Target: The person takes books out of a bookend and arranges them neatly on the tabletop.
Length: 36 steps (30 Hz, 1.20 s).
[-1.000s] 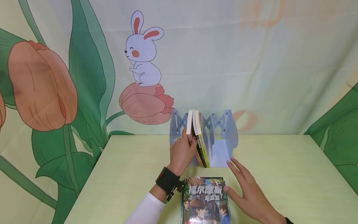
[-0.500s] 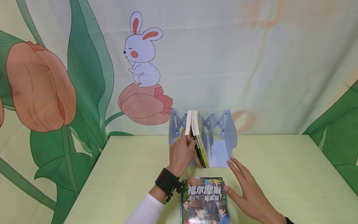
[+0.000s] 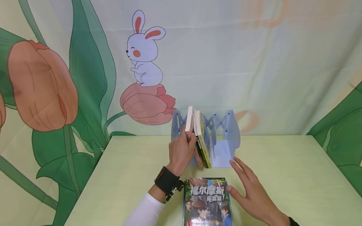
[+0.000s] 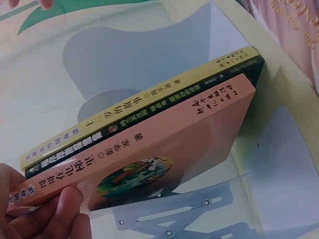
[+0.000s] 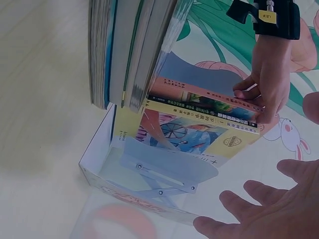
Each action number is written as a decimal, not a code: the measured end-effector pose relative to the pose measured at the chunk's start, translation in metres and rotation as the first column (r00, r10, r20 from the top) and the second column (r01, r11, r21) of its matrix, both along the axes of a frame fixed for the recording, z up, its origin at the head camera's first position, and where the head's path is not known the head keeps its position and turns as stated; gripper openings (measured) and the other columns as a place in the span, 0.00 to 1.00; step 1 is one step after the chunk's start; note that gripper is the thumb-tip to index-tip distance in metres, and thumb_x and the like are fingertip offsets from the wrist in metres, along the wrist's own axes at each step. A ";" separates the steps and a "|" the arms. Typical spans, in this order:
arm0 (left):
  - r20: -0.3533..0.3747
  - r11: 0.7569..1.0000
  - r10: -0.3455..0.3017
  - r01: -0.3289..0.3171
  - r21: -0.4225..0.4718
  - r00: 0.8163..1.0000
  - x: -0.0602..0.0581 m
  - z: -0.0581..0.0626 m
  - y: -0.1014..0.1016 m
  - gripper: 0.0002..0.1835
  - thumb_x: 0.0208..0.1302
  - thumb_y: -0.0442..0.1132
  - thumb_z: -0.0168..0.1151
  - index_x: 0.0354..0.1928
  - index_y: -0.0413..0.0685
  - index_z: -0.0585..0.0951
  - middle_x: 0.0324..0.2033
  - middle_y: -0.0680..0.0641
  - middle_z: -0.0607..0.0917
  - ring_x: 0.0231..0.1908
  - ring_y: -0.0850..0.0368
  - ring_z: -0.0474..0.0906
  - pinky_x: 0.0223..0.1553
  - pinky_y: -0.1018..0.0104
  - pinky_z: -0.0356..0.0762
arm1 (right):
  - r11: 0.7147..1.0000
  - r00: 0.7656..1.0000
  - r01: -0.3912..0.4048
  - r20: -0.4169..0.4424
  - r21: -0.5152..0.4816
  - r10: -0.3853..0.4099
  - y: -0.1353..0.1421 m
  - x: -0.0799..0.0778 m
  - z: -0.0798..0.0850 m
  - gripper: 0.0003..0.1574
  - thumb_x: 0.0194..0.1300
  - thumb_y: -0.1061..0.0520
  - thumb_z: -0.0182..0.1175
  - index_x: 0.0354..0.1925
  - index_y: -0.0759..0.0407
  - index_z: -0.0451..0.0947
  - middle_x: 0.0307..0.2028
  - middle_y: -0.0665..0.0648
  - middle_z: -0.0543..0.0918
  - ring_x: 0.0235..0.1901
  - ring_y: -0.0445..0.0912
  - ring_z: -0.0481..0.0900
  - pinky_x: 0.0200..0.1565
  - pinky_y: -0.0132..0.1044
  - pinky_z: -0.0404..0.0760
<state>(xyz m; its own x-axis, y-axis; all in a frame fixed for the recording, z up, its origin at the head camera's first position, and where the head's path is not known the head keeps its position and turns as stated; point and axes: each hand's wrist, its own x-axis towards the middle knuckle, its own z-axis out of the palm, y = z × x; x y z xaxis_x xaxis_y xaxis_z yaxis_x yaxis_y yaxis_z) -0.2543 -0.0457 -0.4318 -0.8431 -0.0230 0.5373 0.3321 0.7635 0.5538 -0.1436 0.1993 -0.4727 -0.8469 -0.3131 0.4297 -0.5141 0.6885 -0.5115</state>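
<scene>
My left hand [image 3: 181, 153] pinches the top of a pink-spined book [image 4: 174, 144] between thumb and fingers. That book leans in the left section of a pale blue expanding book rack [image 3: 222, 153]. Right beside it lean a black-spined book [image 4: 199, 89] and a yellow-spined book [image 3: 205, 150], both tilted the same way. My right hand [image 3: 251, 191] has its fingers spread and holds nothing. Its thumb is close to the edge of a stack of books [image 3: 207, 204] lying on the table; whether it touches is unclear. A comic-style cover tops the stack.
The table [image 3: 297, 175] has a pale yellow-green surface. Behind it hangs a cloth [image 3: 215, 62] printed with tulips and a rabbit. The rack's right section, past its upright divider [image 5: 169, 159], shows its bare base.
My left hand has drawn the pink book up a little and to the left, so a gap shows at the top beside the black book. The right hand stays about where it was.
</scene>
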 end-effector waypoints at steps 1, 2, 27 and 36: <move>-0.003 1.000 0.000 0.000 -0.003 1.000 0.000 0.001 0.000 0.25 0.73 0.46 0.47 0.68 0.43 0.68 0.11 0.53 0.66 0.09 0.61 0.55 0.14 0.69 0.49 | 1.000 1.000 0.002 -0.001 -0.002 -0.002 0.000 0.000 0.000 0.49 0.65 0.49 0.64 0.77 0.39 0.50 0.76 0.51 0.55 0.71 0.58 0.60 0.56 0.65 0.69; -0.006 1.000 0.003 -0.003 -0.005 1.000 0.000 0.001 -0.001 0.26 0.73 0.46 0.47 0.68 0.42 0.69 0.11 0.53 0.66 0.08 0.61 0.55 0.14 0.69 0.49 | 1.000 1.000 0.002 -0.002 -0.003 -0.002 0.000 0.000 0.000 0.49 0.65 0.50 0.64 0.77 0.39 0.50 0.76 0.51 0.56 0.71 0.58 0.60 0.56 0.65 0.69; -0.101 1.000 0.010 -0.010 0.001 0.995 0.001 0.022 -0.007 0.24 0.72 0.44 0.47 0.65 0.42 0.71 0.10 0.51 0.67 0.08 0.61 0.55 0.14 0.70 0.48 | 1.000 1.000 -0.007 0.013 -0.012 0.007 -0.003 -0.004 0.009 0.50 0.66 0.50 0.63 0.77 0.38 0.49 0.77 0.49 0.53 0.72 0.58 0.59 0.57 0.64 0.69; -0.145 1.000 0.029 -0.029 0.003 0.989 0.004 0.027 -0.010 0.26 0.71 0.44 0.47 0.67 0.40 0.71 0.09 0.52 0.65 0.09 0.62 0.53 0.16 0.70 0.47 | 1.000 1.000 -0.013 0.011 -0.018 0.013 -0.003 -0.005 0.008 0.50 0.66 0.50 0.64 0.77 0.38 0.49 0.77 0.50 0.53 0.72 0.58 0.60 0.58 0.63 0.68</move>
